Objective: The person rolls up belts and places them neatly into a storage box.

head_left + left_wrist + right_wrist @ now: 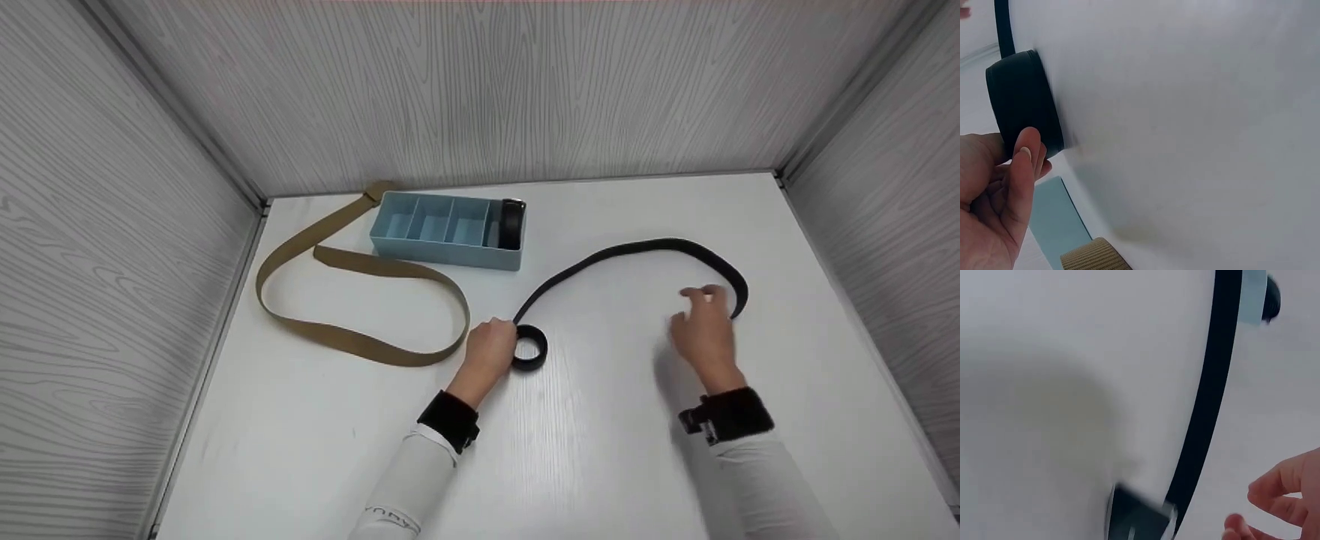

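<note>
A black belt (634, 247) stands on edge across the white table, its left end rolled into a ring-shaped coil (1024, 101). My left hand (491, 349) pinches this coil between thumb and fingers at its left side. From the coil the strap (1213, 394) curves away and round to the right. My right hand (703, 330) hovers beside the belt's far right bend, fingers bent and apart, with nothing between them. The belt's buckle (1137, 517) shows at the bottom of the right wrist view; in the head view my right hand hides it.
Behind my left hand sits a light blue divided box (446, 253), with a rolled black belt (511, 225) in its right compartment. A tan webbing belt (337, 337) lies in a loose loop on the left of the table (600, 450). Grey wood-grain panels (480, 90) enclose the back and sides.
</note>
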Motion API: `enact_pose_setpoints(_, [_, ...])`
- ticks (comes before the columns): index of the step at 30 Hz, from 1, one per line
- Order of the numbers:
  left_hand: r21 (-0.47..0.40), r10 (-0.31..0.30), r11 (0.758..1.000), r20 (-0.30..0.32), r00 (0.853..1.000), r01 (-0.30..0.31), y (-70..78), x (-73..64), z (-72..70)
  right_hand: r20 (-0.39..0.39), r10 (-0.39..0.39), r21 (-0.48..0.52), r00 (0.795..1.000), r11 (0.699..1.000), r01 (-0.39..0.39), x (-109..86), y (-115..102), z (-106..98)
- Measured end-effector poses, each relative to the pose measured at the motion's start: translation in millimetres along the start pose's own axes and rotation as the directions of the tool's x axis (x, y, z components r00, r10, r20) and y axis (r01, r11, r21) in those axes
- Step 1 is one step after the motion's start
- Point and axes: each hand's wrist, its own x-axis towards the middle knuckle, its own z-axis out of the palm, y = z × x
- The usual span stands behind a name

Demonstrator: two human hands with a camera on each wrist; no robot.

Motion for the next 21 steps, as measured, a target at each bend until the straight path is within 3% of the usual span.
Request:
enact_pose_setpoints(3, [0.008, 0.007, 1.000, 0.012, 1.000, -0.007, 1.8, -1.0, -1.1, 0.139, -0.079, 0.097, 0.987, 0.993, 0.066, -12.1, -33.5, 33.6])
enact_pose_setpoints(6, [0.007, 0.012, 1.000, 0.016, 1.000, -0.012, 3.0, -1.3, -1.0, 0.272, -0.159, 0.172, 0.949, 0.978, 0.115, -23.3, -59.8, 62.8])
enact_pose_setpoints(9, [0.000, 0.006, 1.000, 0.016, 1.000, -0.006, 4.1, -0.8, -0.5, 0.334, -0.205, 0.221, 0.920, 0.966, 0.135, -30.4, -80.3, 84.6])
enact_pose_setpoints(11, [-0.009, -0.007, 1.000, 0.022, 1.000, 0.007, 4.8, -0.4, -0.4, 0.350, -0.211, 0.242, 0.912, 0.961, 0.130, -33.0, -91.0, 96.1])
enact_pose_setpoints(15, [-0.032, -0.032, 0.999, 0.022, 0.999, 0.032, 5.9, -0.7, 0.0, 0.348, -0.162, 0.264, 0.923, 0.962, 0.070, -36.4, -106.3, 112.9])
enact_pose_setpoints(19, [-0.054, -0.040, 0.998, 0.009, 0.999, 0.040, 4.3, -1.6, 0.8, 0.263, -0.151, 0.239, 0.953, 0.967, 0.088, -36.3, -114.0, 124.7])
enact_pose_setpoints(21, [-0.062, -0.053, 0.997, 0.008, 0.999, 0.053, 2.5, -2.1, 0.9, 0.235, -0.167, 0.230, 0.957, 0.967, 0.112, -35.8, -115.6, 128.0])
